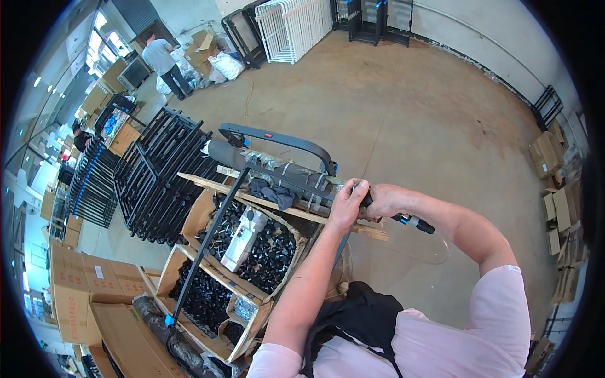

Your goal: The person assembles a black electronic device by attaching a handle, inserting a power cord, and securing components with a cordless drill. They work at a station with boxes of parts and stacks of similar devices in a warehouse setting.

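A black tubular metal frame [287,140] lies across a padded, plastic-wrapped support beam [296,176]. At the frame's near right corner, my left hand [347,203] is closed around it, the thumb pressed near a dark part. Right beside it, my right hand [386,200] grips an air screwdriver [413,222], whose black and silver tail sticks out below the wrist with a thin clear hose attached. My fingers hide the tool's tip and the corner of the frame. A dark cloth [272,193] lies on the beam to the left of my hands.
Wooden bins [277,296] of small black parts stand below the beam; a silvery box [244,239] lies on the parts. Stacked black frames [161,173] and cardboard boxes [94,283] are on the left. White racks [293,31] stand by the wall. A person [165,63] stands far left.
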The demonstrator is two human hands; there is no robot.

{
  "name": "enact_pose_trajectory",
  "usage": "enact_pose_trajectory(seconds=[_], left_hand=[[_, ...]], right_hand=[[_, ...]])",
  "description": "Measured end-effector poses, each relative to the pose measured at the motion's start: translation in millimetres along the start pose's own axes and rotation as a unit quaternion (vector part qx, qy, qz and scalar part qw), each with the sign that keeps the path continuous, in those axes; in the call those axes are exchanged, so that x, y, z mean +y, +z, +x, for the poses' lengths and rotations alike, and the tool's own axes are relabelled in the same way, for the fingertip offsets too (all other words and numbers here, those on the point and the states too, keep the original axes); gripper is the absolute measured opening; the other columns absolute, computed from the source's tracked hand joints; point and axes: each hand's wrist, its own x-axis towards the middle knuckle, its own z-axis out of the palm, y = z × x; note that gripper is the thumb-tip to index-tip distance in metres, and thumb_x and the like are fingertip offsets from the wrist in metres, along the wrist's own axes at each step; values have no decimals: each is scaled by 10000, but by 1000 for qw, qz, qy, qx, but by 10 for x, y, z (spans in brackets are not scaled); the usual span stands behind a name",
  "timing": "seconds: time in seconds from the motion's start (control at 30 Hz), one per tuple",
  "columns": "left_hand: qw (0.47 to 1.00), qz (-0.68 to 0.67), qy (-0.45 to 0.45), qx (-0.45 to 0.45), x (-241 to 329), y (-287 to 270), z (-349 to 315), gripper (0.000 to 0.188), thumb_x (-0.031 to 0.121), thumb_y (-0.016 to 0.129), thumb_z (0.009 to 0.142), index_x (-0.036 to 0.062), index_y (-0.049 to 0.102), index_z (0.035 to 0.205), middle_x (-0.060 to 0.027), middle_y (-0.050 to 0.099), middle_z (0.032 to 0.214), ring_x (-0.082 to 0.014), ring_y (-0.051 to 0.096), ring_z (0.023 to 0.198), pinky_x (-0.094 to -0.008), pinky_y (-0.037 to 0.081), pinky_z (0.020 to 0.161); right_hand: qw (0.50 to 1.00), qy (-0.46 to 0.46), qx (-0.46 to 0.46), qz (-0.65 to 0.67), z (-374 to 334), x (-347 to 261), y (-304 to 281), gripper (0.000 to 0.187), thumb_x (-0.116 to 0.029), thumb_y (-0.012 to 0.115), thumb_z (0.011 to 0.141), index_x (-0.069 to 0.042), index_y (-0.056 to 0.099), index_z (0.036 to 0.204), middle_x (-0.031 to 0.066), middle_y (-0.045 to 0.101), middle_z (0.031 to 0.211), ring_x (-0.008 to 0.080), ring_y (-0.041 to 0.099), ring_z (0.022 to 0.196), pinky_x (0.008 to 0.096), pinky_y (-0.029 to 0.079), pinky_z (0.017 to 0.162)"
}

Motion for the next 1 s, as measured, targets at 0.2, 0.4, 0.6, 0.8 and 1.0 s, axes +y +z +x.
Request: enact_pose_trajectory(seconds=[0.2, 0.4, 0.6, 0.8, 1.0], left_hand=[[999, 43, -11, 1, 175, 50, -25, 402, 438, 692, 1056, 43, 687, 1131, 10, 655, 989, -91, 569, 919, -303, 496, 834], [999, -32, -33, -2, 85, 83, 107, 418, 449, 728, 1023, 38, 697, 1096, 4, 651, 960, -96, 566, 903, -298, 489, 822], [998, -18, 59, 14, 501, -140, 72, 360, 400, 736, 1014, 43, 707, 1041, 13, 646, 921, -91, 561, 863, -297, 491, 786], [991, -18, 60, 120, 1180, -1346, 270, 253, 315, 723, 1031, 68, 715, 977, 19, 671, 930, -91, 601, 884, -294, 504, 816], [960, 53, 132, 242, 1758, -2776, 708, 284, 344, 684, 1056, 65, 711, 1008, -11, 661, 956, -127, 603, 920, -313, 498, 865]], right_hand=[[996, 70, 23, -60, -125, -144, -62, 270, -238, 715, 762, 9, 741, 868, 125, 750, 833, 257, 719, 778, 423, 553, 685], [996, 82, 39, 10, -340, -313, -113, 252, -233, 721, 757, 15, 689, 788, 104, 720, 788, 244, 680, 739, 405, 530, 672], [992, 34, 121, 10, -281, -713, -177, 285, -252, 727, 766, 22, 681, 831, 110, 692, 748, 232, 658, 706, 406, 524, 661], [993, -46, 85, -61, 666, -1779, -373, 387, -352, 672, 847, 5, 767, 964, 165, 775, 827, 303, 782, 805, 445, 604, 770], [985, -150, 74, -37, 1869, -2900, -637, 335, -310, 657, 829, -18, 791, 924, 167, 793, 858, 313, 788, 810, 433, 604, 771]])
